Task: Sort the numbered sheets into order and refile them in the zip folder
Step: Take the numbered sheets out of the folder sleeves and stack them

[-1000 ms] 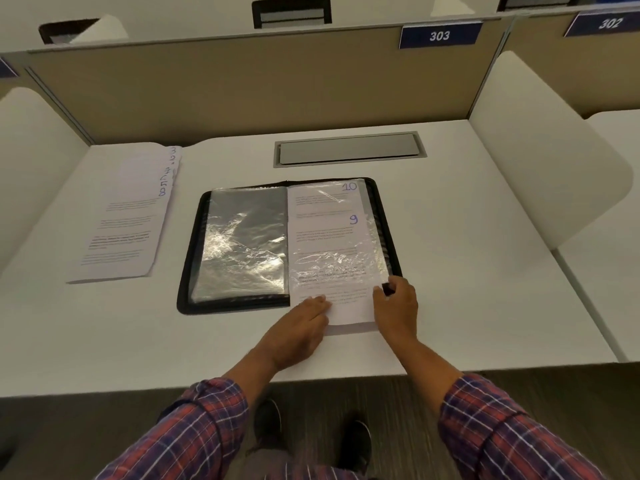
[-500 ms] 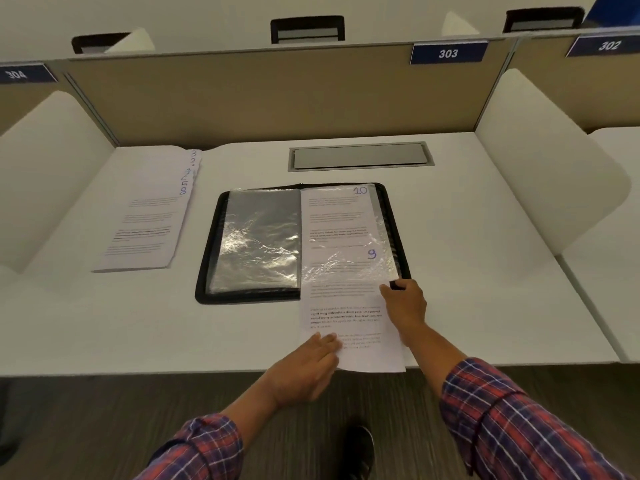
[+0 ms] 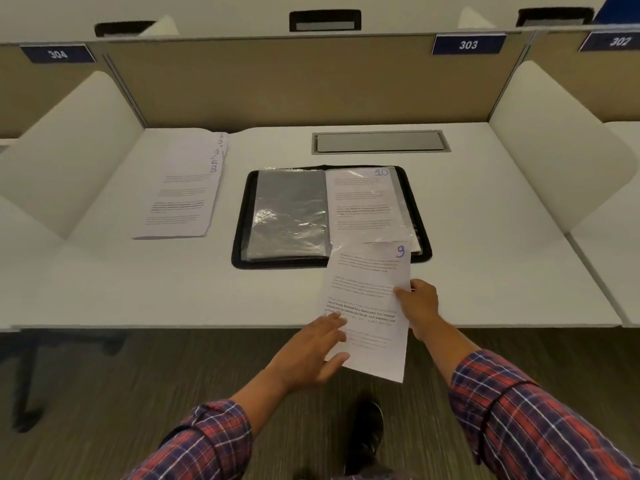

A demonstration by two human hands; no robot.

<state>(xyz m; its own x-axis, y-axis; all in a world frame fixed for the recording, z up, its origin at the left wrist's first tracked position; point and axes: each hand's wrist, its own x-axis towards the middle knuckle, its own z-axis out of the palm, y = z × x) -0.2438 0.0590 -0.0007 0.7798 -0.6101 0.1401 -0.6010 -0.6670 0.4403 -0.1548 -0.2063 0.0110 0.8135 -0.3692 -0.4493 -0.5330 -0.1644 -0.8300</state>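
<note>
One sheet 9 (image 3: pixel 367 289) runs lengthwise toward zip folder (image 3: pixel 241 220); hands: left (image 3: pixel 304 355) flat, right (image 3: pixel 420 306) pinching.

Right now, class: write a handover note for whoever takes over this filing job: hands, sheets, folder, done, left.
Right hand pinches the right edge of sheet 9; left hand lies open against its left edge.
Sheet 9 overhangs the desk's front edge, its top at the open zip folder's near edge.
Sheet 10 sits in the right sleeve; a fanned pile of sheets lies left of the folder.
Done: 9 is all but out. Left: pull 10, sort all, refile, zip.
</note>
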